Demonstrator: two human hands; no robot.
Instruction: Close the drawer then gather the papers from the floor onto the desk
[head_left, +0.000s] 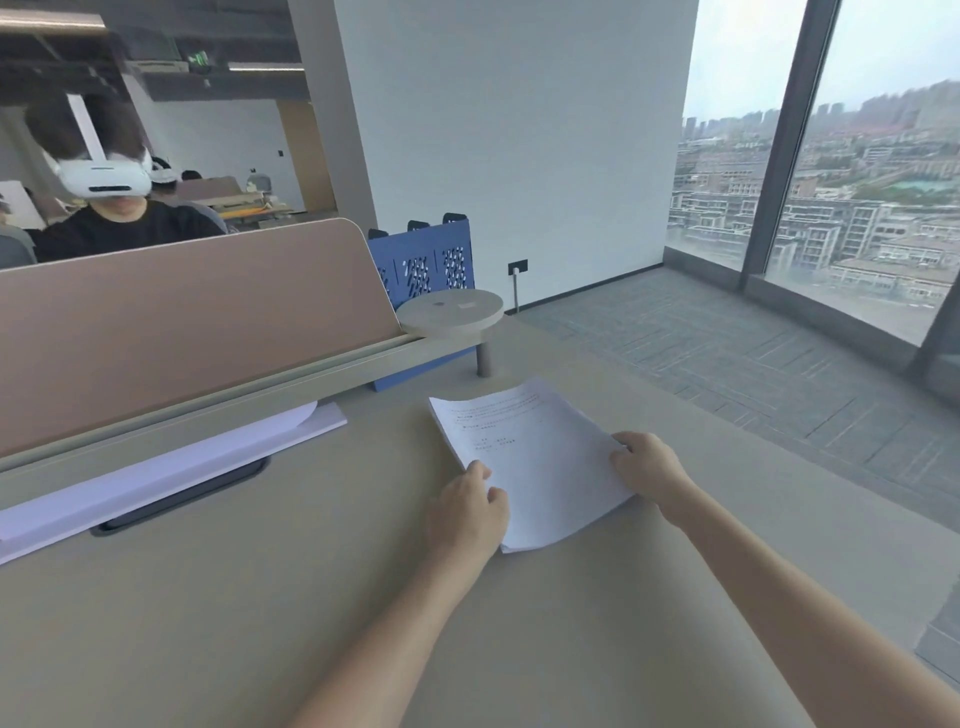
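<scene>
A stack of white printed papers (530, 457) lies on the beige desk (260, 613), right of centre and turned at an angle. My left hand (465, 512) grips the stack's left edge near its close corner. My right hand (649, 467) pinches the stack's right edge with thumb on top. The near right corner of the stack curls up a little off the desk. No drawer is in view, and the grey carpet floor (727, 364) to the right shows no papers.
A brown divider panel (182, 322) runs along the desk's back, with a white sheet pile (156, 473) and a dark slot beneath it. A small round shelf (451, 310) stands on a post. A person in a headset sits behind the divider. Blue rack and windows lie beyond.
</scene>
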